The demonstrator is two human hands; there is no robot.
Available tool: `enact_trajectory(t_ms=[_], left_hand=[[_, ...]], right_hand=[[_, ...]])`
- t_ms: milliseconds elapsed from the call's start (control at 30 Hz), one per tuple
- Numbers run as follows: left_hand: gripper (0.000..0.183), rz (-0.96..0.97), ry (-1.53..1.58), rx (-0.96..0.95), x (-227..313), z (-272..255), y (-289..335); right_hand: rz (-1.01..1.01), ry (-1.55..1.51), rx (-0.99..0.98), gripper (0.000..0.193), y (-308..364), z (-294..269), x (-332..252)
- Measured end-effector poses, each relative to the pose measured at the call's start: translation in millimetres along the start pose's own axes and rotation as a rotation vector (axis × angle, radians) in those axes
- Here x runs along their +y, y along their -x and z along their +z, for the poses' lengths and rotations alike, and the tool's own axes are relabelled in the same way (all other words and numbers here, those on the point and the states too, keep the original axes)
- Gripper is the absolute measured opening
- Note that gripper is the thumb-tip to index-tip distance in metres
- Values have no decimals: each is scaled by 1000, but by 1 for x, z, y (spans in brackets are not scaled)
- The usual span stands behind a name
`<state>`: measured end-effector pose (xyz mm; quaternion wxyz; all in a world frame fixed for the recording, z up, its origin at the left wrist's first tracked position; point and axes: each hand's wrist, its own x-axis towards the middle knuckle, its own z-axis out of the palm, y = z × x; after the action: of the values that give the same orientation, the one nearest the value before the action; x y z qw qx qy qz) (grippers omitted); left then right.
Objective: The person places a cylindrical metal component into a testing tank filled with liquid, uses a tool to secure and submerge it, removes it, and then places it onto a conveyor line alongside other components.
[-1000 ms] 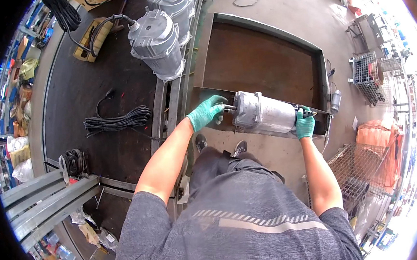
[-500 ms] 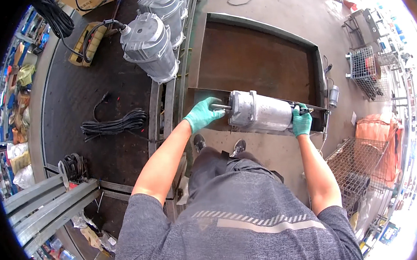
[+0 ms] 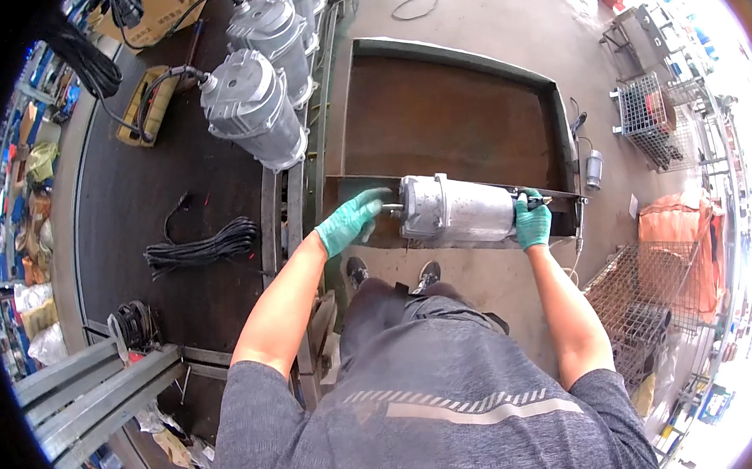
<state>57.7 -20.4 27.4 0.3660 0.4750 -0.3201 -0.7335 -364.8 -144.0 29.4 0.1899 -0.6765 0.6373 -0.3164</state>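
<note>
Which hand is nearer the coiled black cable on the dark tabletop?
Left. The left hand is right of the cable, by the left end of the gray cylinder; the right hand is farther right, at its other end.

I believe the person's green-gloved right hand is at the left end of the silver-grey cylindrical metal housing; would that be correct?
Not quite: the head view shows the green-gloved right hand at the right end of the silver-grey cylindrical metal housing, not the left.
</note>
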Motion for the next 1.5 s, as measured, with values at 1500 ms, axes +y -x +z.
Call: enact_trajectory(t_ms=[1500], left_hand=[[75, -81, -414, 75, 18, 8, 4]], right_hand=[[151, -152, -20, 18, 5, -4, -6]])
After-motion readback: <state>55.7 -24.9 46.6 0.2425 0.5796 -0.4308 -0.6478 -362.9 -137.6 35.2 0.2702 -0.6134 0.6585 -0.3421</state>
